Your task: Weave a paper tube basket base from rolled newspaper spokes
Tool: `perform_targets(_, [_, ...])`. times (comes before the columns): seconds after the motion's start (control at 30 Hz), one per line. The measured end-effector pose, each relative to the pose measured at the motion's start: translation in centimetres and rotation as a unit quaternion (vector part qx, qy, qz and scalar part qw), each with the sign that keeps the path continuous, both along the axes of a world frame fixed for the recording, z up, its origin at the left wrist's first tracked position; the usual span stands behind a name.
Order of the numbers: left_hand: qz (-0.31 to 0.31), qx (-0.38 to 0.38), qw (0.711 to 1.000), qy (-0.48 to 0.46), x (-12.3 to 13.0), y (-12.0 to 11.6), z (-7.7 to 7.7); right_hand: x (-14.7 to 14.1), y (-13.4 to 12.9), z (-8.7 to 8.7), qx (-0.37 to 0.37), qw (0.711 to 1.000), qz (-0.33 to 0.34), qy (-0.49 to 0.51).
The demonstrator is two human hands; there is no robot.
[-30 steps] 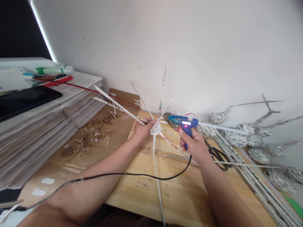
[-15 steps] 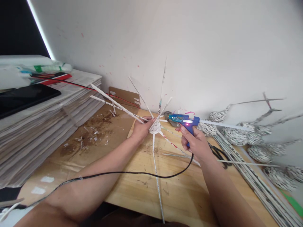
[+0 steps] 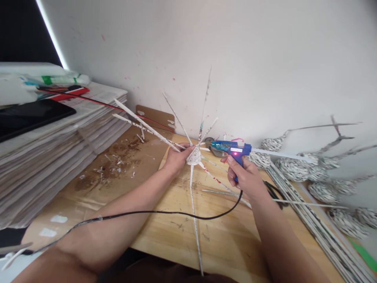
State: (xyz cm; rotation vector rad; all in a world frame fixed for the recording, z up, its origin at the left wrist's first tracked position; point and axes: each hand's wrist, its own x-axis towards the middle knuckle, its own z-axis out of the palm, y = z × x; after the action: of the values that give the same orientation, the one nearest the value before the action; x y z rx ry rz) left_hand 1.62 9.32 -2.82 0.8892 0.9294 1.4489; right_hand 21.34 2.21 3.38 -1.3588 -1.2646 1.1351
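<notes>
My left hand (image 3: pixel 177 158) pinches the edge of a small woven paper piece (image 3: pixel 194 158), whose rolled-paper spokes stick out all round. One long spoke hangs down toward the table's front edge. My right hand (image 3: pixel 243 173) is wrapped round the handle of a blue glue gun (image 3: pixel 232 148), its red light lit. The gun's nozzle points left at the woven piece, close to its right-hand spokes; whether it touches one I cannot tell. A white glue stick (image 3: pixel 282 155) juts from the back of the gun. Its black cord (image 3: pixel 176 213) runs left across my left forearm.
Several woven paper balls (image 3: pixel 294 168) lie at the right by the wall. Long paper rolls (image 3: pixel 309 220) and black-handled scissors (image 3: pixel 275 192) lie near them. At the left stands a newspaper stack (image 3: pixel 59 153) with a phone (image 3: pixel 35 116) on top. Paper scraps (image 3: pixel 116 167) litter the cardboard.
The glue gun and my right hand have shifted slightly right in the picture. The woven piece stays in my left hand, its spokes a little higher and further right.
</notes>
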Motion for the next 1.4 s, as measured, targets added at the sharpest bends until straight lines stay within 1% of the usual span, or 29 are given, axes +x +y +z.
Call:
perform_targets(0.37, [-0.004, -0.007, 1.000, 0.000, -0.11, 0.01, 0.16, -0.30, -0.28, 0.49, 0.012, 1.000, -0.006, 0.000])
perform_targets(0.5, [-0.004, -0.011, 1.000, -0.005, -0.11, -0.02, 0.23, -0.14, -0.24, 0.42, 0.010, 1.000, -0.006, 0.001])
perform_targets(0.7, [-0.004, 0.006, 1.000, 0.007, -0.17, -0.21, 0.49, 0.10, -0.13, 0.38, 0.012, 1.000, -0.002, -0.010])
perform_targets(0.93, [-0.008, 0.003, 1.000, 0.004, -0.19, -0.24, 0.46, 0.02, -0.17, 0.80, 0.009, 1.000, -0.004, -0.007])
perform_targets(1.23, [-0.011, 0.008, 1.000, 0.008, -0.31, -0.40, 0.78, 0.23, -0.09, 0.69, 0.007, 1.000, 0.003, -0.023])
perform_targets(1.4, [-0.011, 0.011, 1.000, 0.008, -0.22, -0.27, 0.63, 0.22, -0.10, 0.72, 0.006, 1.000, 0.002, -0.027])
